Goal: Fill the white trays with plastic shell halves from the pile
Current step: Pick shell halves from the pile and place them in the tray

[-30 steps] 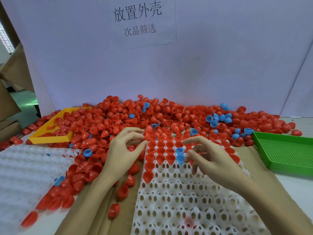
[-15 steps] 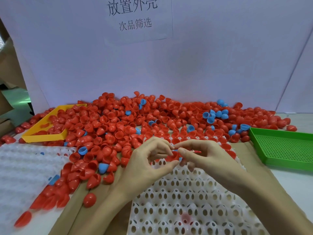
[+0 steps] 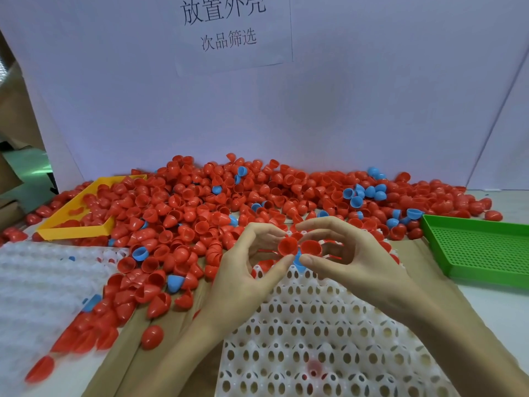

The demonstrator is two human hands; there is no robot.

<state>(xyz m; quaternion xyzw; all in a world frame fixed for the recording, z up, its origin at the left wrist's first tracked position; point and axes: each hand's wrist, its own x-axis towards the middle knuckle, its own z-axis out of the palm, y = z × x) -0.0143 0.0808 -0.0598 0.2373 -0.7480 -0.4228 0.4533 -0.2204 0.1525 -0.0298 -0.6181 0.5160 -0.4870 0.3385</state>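
Two red shell halves sit side by side above the far end of the white tray (image 3: 315,333) — one red shell half (image 3: 287,245) pinched between thumb and curled forefinger of the left hand (image 3: 243,276), the other red shell (image 3: 311,248) pinched the same way by the right hand (image 3: 352,262). The shells touch or nearly touch; cannot tell which. A blue shell (image 3: 297,260) peeks out just below, between both thumbs, mostly hidden — who holds it is unclear. Tray rows behind the hands are covered; a few red halves show in far cells. The pile (image 3: 229,202) of red and some blue halves spreads behind, spilling into the yellow tray (image 3: 71,232). Green perforated tray (image 3: 481,253) at right, cut off by the frame edge. Second white tray (image 3: 34,282) at left, blurred.
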